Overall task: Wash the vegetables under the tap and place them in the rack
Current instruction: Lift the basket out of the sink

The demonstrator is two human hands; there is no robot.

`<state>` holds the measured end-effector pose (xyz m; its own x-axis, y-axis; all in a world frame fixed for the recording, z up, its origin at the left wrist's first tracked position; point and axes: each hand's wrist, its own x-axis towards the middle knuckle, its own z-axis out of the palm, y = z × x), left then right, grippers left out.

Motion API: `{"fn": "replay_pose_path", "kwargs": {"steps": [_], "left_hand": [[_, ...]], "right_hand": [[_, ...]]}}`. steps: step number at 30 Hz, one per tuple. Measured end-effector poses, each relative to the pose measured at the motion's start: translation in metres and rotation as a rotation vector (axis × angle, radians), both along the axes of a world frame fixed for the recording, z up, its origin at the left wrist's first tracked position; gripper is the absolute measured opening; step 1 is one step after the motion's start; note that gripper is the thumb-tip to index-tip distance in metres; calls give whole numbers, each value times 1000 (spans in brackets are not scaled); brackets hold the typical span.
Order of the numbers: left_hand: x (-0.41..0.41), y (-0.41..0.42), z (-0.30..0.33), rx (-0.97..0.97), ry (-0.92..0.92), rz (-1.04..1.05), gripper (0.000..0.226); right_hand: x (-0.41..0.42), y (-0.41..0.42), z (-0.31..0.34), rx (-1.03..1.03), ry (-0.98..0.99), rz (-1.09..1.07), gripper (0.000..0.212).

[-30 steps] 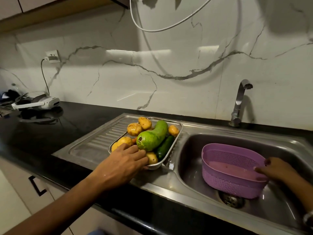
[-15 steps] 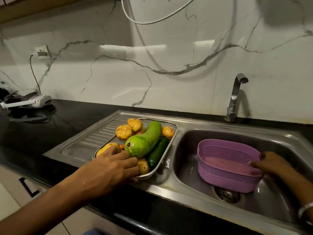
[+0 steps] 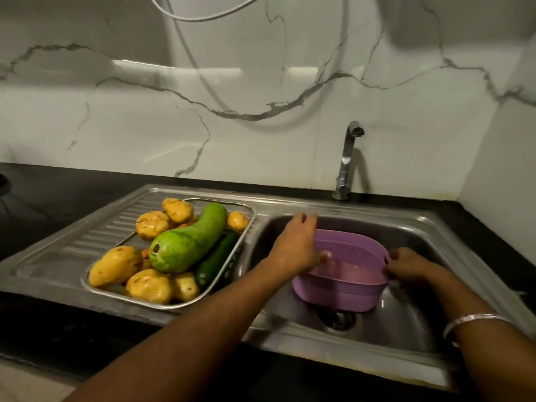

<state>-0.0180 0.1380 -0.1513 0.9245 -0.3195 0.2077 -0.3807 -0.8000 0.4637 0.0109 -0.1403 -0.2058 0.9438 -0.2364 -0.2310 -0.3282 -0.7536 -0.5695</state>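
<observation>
A purple plastic strainer basket (image 3: 352, 288) sits tilted in the steel sink bowl (image 3: 412, 323), with some water in it. My right hand (image 3: 406, 264) grips its right rim. My left hand (image 3: 295, 245) is at its left rim, blurred, fingers curled over the edge. On the drainboard stands a steel wire rack (image 3: 246, 224) holding a large green gourd (image 3: 188, 242), a dark cucumber (image 3: 216, 262) and several yellow potatoes (image 3: 114, 265). The tap (image 3: 346, 161) stands behind the bowl; no water runs from it.
Black countertop (image 3: 58, 192) surrounds the sink, with a marble wall behind. A white cable (image 3: 203, 17) loops down from above. The ribbed drainboard (image 3: 95, 236) lies left of the rack. The drain (image 3: 338, 319) is under the basket.
My left hand left the rack of vegetables and moved right to the purple basket's left rim. The view shifted right and closer; the right hand stays on the basket.
</observation>
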Motion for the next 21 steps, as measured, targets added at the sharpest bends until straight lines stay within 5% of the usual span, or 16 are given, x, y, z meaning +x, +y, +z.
{"fn": "replay_pose_path", "kwargs": {"steps": [2,4,7,10,14,21], "left_hand": [[31,-10,-31,60,323,89,124],[40,-16,-51,-31,530,119,144],[49,-8,-61,-207,567,152,144],[72,8,-76,-260,489,79,129],[69,14,-74,-400,427,35,112],[67,13,-59,-526,295,153,82]], "right_hand": [[-7,-7,3,71,53,78,26],[-12,-12,6,103,43,109,46],[-8,-16,3,135,-8,87,89],[-2,-23,-1,193,7,73,112],[-5,-27,3,325,-7,0,111],[-6,-32,9,609,-39,-159,69]]}}
